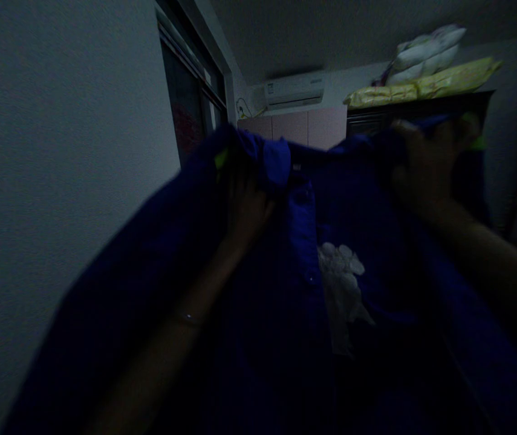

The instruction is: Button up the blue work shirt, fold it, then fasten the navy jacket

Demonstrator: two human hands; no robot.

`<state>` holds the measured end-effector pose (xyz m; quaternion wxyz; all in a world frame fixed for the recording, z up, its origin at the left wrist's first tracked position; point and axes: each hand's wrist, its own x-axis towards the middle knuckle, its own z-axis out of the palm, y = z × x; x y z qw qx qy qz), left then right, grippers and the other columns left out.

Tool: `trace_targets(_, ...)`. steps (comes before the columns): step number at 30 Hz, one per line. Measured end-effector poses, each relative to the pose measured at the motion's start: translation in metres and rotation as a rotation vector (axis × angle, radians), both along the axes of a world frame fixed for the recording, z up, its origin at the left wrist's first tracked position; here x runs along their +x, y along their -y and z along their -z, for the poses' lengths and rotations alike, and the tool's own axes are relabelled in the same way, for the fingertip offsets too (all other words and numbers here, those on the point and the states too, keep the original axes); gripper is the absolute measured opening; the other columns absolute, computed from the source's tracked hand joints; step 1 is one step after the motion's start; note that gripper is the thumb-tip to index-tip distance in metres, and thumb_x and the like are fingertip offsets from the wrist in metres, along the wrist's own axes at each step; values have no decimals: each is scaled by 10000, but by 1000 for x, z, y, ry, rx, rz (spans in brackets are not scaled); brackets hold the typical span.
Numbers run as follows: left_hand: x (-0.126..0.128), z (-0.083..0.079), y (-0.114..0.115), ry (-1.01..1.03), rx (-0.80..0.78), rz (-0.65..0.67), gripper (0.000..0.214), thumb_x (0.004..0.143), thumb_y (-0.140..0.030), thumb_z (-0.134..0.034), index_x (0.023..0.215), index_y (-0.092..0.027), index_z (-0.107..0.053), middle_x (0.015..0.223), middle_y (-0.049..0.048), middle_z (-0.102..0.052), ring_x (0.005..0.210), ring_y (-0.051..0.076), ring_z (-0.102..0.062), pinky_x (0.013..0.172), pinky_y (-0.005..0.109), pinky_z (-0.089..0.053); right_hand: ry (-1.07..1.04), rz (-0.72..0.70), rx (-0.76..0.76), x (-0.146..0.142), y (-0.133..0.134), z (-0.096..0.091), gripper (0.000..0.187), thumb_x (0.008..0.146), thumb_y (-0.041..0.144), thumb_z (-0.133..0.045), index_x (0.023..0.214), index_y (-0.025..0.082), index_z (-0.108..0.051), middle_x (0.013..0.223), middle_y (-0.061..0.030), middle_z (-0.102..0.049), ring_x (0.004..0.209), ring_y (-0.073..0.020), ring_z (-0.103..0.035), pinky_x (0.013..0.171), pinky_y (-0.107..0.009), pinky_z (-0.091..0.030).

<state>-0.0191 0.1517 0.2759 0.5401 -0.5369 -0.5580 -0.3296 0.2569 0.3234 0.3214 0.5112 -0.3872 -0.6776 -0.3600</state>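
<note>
Blue garment, button-fronted, held up in mid-air. Left hand and right hand each grasping it near a shoulder — left fingertips lost in shadow. Risk, as judged: a loose grip could let one shoulder slip, the front then folding over itself; gloom might hide it. No supporting surface visible. Room: pale wall left; air conditioner above pinkish cabinets; yellow bundle atop dark wardrobe.

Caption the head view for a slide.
Left hand and right hand hold up a blue collared garment in dim light.
</note>
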Motion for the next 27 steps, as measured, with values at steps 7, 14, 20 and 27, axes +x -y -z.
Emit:
trace_targets(7,-28,193,-91,377,-897,-11,495,950,-490,-298,1088,-172,-651,1224,139,-540,1262,282,-372,1107,402,-244,135,-232,-520,-11,-74,230,535,864,222,-377,1384,114,-304,1095,-170,-563,1032,-305,-488,965,-466,-330)
trace_targets(14,-58,261,-102,495,-1118,-75,423,928,-385,-335,1193,-197,-605,942,146,-641,971,289,-583,828,379,-464,167,-483,-719,-10,-101,345,740,811,162,-371,1479,239,-63,1313,-94,-443,1142,-270,-467,1004,-424,-384)
trace_targets(20,-63,271,-111,492,-1202,-13,490,918,-499,-342,1272,-228,-545,1043,123,-628,1036,294,-555,880,367,-432,128,-522,-779,-11,-93,336,744,812,133,-377,1482,237,-73,1300,-90,-452,1127,-263,-469,1008,-413,-384)
trace_targets(27,-62,277,-113,527,-1161,63,570,897,-619,-343,1230,-210,-560,1190,104,-580,1159,283,-486,989,350,-354,150,-530,-789,-9,-90,335,757,799,96,-388,1484,214,-87,1173,-100,-502,1088,-260,-453,999,-403,-376)
